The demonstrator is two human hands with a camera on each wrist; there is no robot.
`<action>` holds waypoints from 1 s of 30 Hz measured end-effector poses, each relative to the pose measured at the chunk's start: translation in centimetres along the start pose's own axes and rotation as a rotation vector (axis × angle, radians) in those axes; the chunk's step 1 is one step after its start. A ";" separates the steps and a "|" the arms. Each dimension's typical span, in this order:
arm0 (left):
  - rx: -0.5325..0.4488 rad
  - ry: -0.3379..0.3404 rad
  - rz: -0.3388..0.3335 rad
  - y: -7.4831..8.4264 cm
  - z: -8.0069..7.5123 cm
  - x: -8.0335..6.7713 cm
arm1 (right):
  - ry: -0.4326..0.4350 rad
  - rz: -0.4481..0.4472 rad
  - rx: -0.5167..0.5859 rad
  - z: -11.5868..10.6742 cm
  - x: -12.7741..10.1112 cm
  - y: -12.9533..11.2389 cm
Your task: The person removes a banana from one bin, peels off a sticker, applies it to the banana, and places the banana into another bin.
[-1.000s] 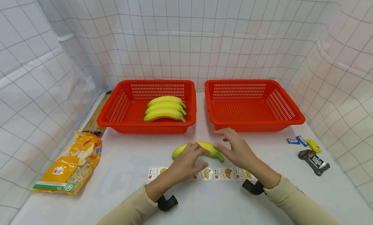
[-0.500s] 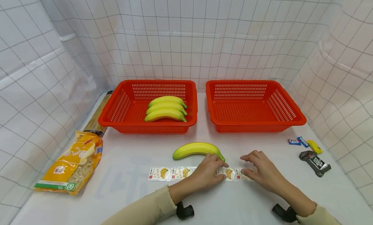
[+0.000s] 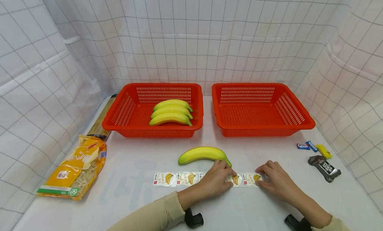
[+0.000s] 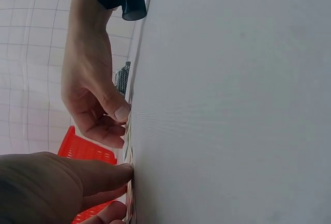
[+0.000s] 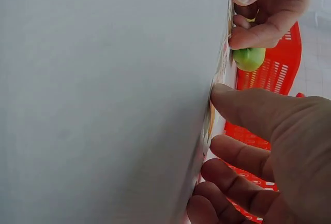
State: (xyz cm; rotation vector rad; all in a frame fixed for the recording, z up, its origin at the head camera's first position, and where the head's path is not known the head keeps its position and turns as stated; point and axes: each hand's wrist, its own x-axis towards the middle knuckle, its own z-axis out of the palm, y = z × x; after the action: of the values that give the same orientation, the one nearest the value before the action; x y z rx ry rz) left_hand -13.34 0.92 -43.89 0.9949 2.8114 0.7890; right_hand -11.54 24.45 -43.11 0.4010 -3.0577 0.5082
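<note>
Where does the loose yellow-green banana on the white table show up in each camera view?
Head: loose yellow-green banana, lower centre, before the red plastic baskets.
Left wrist: not in view.
Right wrist: only its green tip, upper right, under the left hand.
Shared landmark: the sticker strip under both hands.

orange noodle bag [image 3: 73, 169] left | three bananas [image 3: 171, 112] in left basket [image 3: 125, 111] | candies [image 3: 311, 146] right

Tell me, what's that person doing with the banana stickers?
A person has both hands down on a strip of banana stickers lying on the white table. The left hand rests on the middle of the strip and the right hand touches its right end. One loose banana lies just behind the strip. Three bananas sit in the left red basket; the right red basket holds nothing.
</note>
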 end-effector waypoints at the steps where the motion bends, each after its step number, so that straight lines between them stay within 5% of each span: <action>1: 0.008 0.005 0.008 0.0 0.0 -0.1 | -0.005 0.004 -0.008 0.0 0.0 0.0; 23: 0.077 0.026 0.046 0.3 -0.1 -0.3 | 0.086 -0.111 -0.073 0.3 -0.5 0.0; 30: 0.079 0.029 0.044 0.2 0.1 -0.4 | 0.034 -0.072 0.091 0.3 -0.8 0.3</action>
State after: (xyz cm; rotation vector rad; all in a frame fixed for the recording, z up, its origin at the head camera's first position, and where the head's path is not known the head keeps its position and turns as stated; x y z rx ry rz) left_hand -12.87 0.91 -43.94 1.0687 2.8753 0.7075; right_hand -10.82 24.81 -43.54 0.4977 -2.9831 0.6450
